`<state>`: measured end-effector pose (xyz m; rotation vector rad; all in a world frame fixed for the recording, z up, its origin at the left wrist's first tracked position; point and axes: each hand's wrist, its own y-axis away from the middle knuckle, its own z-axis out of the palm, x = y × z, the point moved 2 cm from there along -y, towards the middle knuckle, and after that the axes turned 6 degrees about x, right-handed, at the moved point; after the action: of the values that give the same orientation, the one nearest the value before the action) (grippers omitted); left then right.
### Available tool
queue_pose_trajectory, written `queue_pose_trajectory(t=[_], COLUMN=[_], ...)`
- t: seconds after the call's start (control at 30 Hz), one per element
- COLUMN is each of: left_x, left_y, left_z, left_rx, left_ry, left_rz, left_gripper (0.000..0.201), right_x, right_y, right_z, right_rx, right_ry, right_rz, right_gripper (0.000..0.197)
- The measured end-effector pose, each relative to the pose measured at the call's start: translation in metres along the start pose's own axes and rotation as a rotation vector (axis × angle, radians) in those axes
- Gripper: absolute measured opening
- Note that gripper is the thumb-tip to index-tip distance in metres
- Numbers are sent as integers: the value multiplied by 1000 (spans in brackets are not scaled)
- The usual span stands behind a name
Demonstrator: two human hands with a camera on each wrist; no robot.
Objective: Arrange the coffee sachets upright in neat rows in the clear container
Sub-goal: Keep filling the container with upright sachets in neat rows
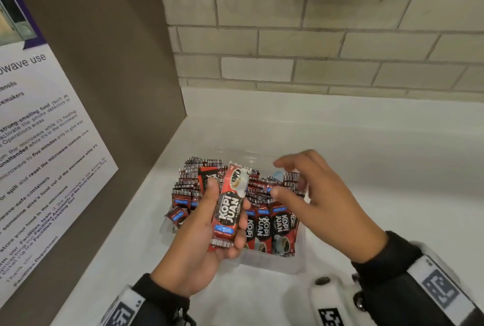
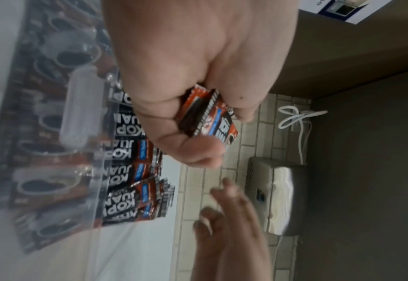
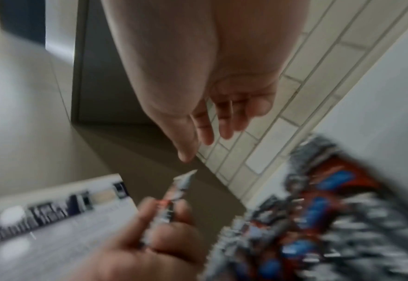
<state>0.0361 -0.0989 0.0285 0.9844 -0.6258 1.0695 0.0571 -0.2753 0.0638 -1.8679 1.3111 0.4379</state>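
A clear plastic container (image 1: 272, 263) on the white counter holds several red-and-black coffee sachets (image 1: 264, 221), most standing upright, some leaning at the left. My left hand (image 1: 217, 221) grips a small stack of sachets (image 1: 229, 205) just above the container's left part; the same held stack (image 2: 205, 116) shows between thumb and fingers in the left wrist view. My right hand (image 1: 288, 179) hovers over the sachets at the container's right, fingers spread and holding nothing. In the right wrist view the right hand (image 3: 205, 136) has relaxed fingers, with the left hand (image 3: 155, 228) and its sachets below, blurred.
A brown side panel (image 1: 117, 77) with a white microwave notice (image 1: 39, 129) stands close on the left. A brick wall (image 1: 314, 37) runs behind the counter (image 1: 392, 168). A metal appliance (image 2: 275, 197) with a white cord shows in the left wrist view.
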Motion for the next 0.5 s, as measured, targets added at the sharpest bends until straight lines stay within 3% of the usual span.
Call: queue_pose_trajectory(t=[0.1, 0.2, 0.33, 0.5], left_x=[-4, -6, -4, -1], left_y=[2, 6, 8, 4], left_z=[7, 10, 1, -17], left_rx=[-63, -121, -87, 65], left_ry=[-46, -110, -206, -192], left_rz=[-49, -49, 35, 113], left_gripper=[58, 54, 43, 41], right_x=[-16, -18, -12, 0], right_y=[-11, -16, -21, -29], right_z=[5, 12, 2, -28], right_rx=[-111, -195, -110, -21], right_ry=[-234, -284, -215, -117], right_rz=[110, 135, 136, 131], right_gripper=[36, 35, 25, 28])
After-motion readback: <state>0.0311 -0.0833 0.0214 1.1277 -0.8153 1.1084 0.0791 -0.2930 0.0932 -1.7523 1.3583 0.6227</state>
